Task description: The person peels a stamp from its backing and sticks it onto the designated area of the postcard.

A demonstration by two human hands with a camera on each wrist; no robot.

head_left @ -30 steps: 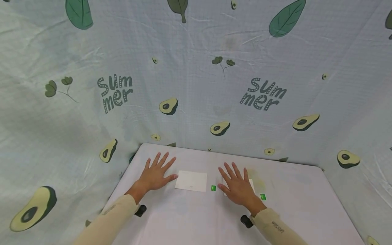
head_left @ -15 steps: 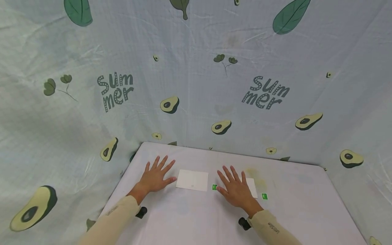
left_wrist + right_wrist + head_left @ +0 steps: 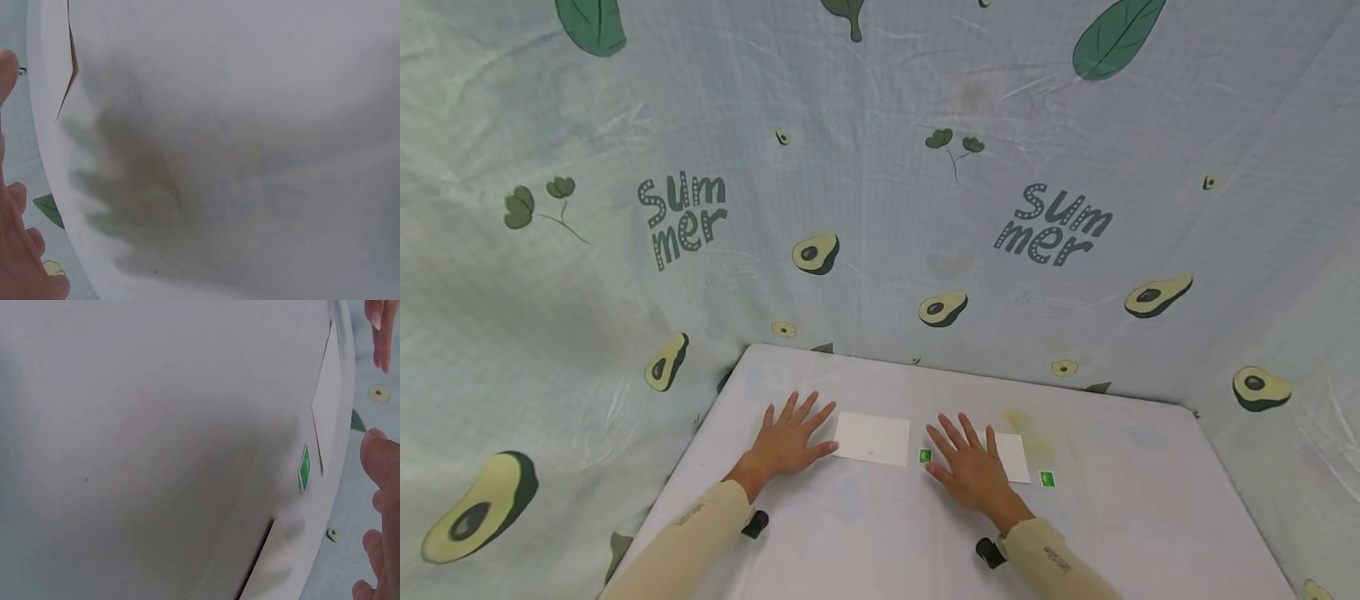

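Fingers spread, my left hand (image 3: 790, 446) is above the table, its thumb tip by the left edge of a white rectangular card (image 3: 872, 439). The left wrist view shows the hand's shadow (image 3: 134, 181) on the tabletop. My right hand (image 3: 972, 473) is likewise spread above the table and holds nothing. It hides part of a second white card (image 3: 1013, 458). Near its thumb lies a small green square with a pale border (image 3: 925, 456). A matching green square (image 3: 1047, 478) lies right of the second card. The right wrist view also catches the left hand's fingers (image 3: 382, 337).
A pale cloth covers the table (image 3: 1120, 483), with a yellowish stain (image 3: 1028, 429) behind the right card. Behind and at the sides hangs a curtain (image 3: 880, 192) printed with avocados and leaves. A black wrist device (image 3: 989, 552) sits under each cuff.
My right hand has shifted left and a little nearer, showing more of the right card. My left hand has come slightly nearer. The view has tilted a little. Cards and green squares stay put.
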